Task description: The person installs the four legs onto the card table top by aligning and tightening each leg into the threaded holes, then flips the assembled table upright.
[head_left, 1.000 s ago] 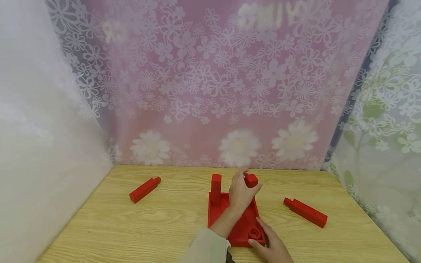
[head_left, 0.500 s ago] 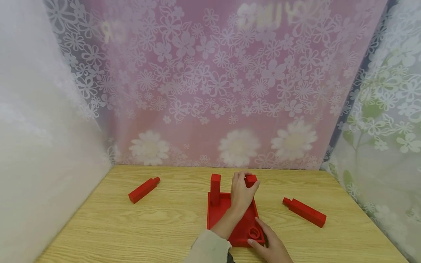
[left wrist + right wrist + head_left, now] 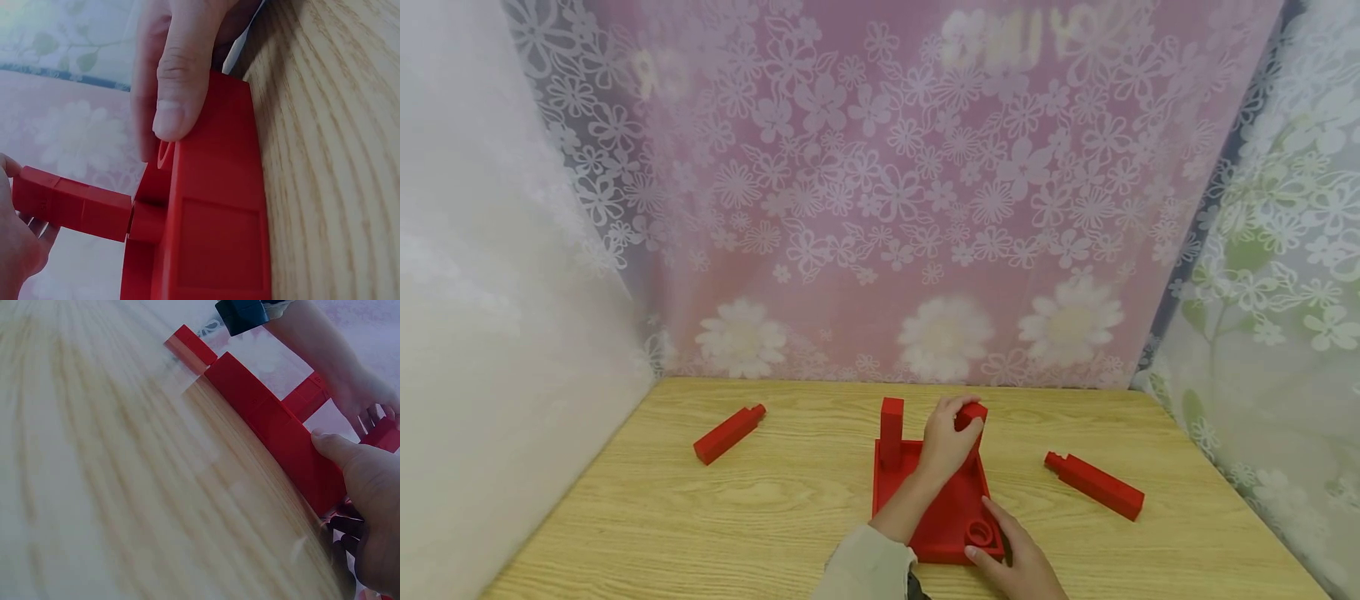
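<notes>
A red tabletop (image 3: 936, 554) lies underside up, like a shallow tray with a raised rim. One square red leg (image 3: 891, 429) stands upright in its back left corner. At the back right corner my left hand (image 3: 947, 442) grips the upper end of a second upright leg (image 3: 973, 412). In the left wrist view that leg (image 3: 81, 203) meets the round socket at the corner. My right hand (image 3: 1026, 562) holds the front right corner, thumb on the front edge and fingers along the right side. Beside it, inside the corner, is a ring-shaped socket (image 3: 979, 532). The front left corner is hidden by my left forearm.
Two loose red legs with narrowed ends lie on the wooden table (image 3: 760, 525): the left leg (image 3: 728, 435) and the right leg (image 3: 1097, 486). Flowered curtains (image 3: 887, 208) hang behind and along the sides.
My left hand has turned about the leg's upper end and drawn back slightly, exposing more of the leg. My right hand and the tabletop have barely moved.
</notes>
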Available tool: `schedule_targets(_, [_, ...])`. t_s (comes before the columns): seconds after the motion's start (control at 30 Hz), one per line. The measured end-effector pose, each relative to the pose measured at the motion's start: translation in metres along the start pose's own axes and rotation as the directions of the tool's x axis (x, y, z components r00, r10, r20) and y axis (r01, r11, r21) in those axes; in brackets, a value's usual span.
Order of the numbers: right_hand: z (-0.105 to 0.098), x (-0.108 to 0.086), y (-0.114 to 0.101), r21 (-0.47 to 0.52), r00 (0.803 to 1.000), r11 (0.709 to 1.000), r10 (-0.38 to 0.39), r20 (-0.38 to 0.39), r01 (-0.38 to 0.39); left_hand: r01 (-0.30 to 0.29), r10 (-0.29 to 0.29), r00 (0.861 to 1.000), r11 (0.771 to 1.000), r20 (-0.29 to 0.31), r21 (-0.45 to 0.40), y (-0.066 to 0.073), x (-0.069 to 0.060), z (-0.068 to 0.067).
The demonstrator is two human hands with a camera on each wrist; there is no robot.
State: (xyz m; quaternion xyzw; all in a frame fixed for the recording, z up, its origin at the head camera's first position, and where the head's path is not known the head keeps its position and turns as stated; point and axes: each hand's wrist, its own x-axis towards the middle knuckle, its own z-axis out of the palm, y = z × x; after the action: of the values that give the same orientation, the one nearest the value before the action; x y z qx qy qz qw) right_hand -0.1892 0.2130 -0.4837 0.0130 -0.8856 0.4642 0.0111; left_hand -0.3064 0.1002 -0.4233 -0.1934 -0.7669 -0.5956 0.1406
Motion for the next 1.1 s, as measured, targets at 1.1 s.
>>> schedule_targets(1.1, [0.000, 0.002, 0.003, 0.005, 1.000, 1.000, -0.014, 0.007, 0.014, 0.023, 0.013, 0.973, 0.988, -0.231, 0.151, 0.002, -0.004, 0.012])
